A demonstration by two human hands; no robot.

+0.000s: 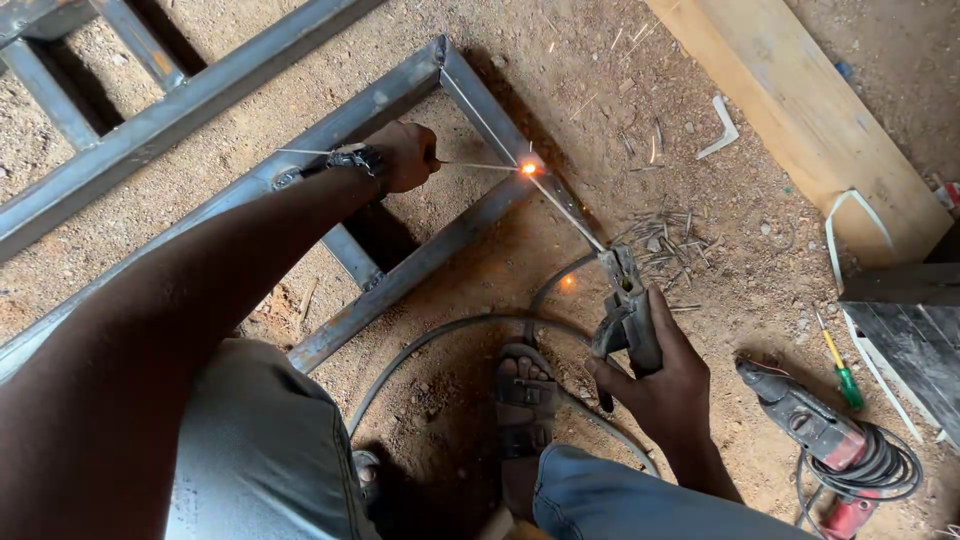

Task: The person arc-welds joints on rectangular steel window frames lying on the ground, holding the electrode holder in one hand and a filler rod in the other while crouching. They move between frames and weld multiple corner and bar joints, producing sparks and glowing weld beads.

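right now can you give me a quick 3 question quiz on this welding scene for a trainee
1. True or false: the right hand grips the electrode holder.
2. Where does the glowing spot sit?
A. on the wooden plank
B. where the welding rod meets the steel frame
C. on the red power drill
3. Fill in: the left hand holds a thin ____ towards the glow.

Key
1. True
2. B
3. rod
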